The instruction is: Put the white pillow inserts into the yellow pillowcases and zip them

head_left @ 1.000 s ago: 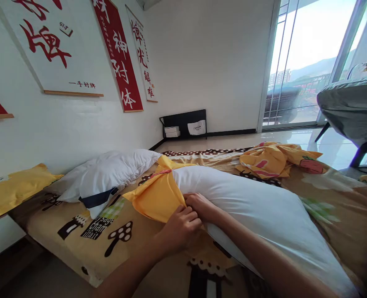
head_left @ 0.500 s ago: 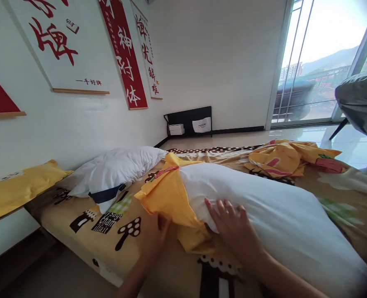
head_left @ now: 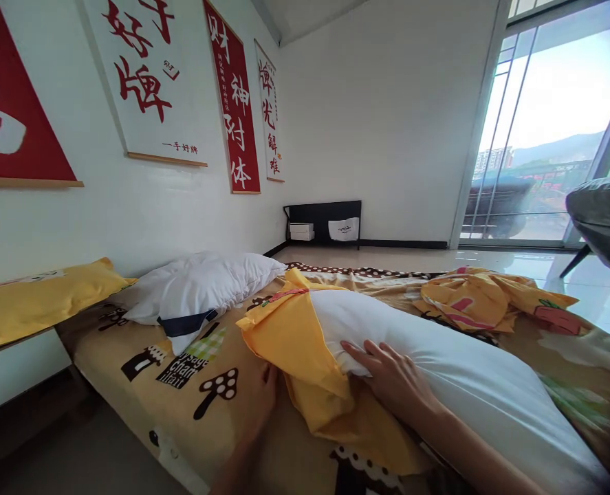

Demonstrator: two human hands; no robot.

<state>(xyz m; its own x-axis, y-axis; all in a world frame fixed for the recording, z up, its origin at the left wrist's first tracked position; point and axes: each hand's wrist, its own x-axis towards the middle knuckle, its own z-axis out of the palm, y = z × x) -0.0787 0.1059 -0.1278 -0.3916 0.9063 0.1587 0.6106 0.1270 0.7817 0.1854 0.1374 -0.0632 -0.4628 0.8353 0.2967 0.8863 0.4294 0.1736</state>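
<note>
Nearest the camera, the right hand (head_left: 395, 381) lies flat and spread on the white pillow (head_left: 454, 378), fingers loose, pressing its near end rather than gripping it. The left hand (head_left: 266, 392) is mostly tucked under the edge of the yellow pillowcase (head_left: 294, 344); whether it pinches the fabric cannot be told from here. The pillowcase covers only the pillow's near-left end and bunches in folds below the right wrist, on the mushroom-print blanket (head_left: 191, 385) that covers the bed.

To do this well, it seems best to keep the right palm holding the pillow down while the left draws the case's open edge evenly along it, smoothing the bunched folds first so the corner seats fully and the fabric doesn't twist.

Further back, a second white pillow (head_left: 201, 285) rests near the wall, and a crumpled yellow printed cloth (head_left: 483, 299) lies on the bed's far side, well apart from both hands. Red and white wall banners (head_left: 235, 103) hang beyond.
</note>
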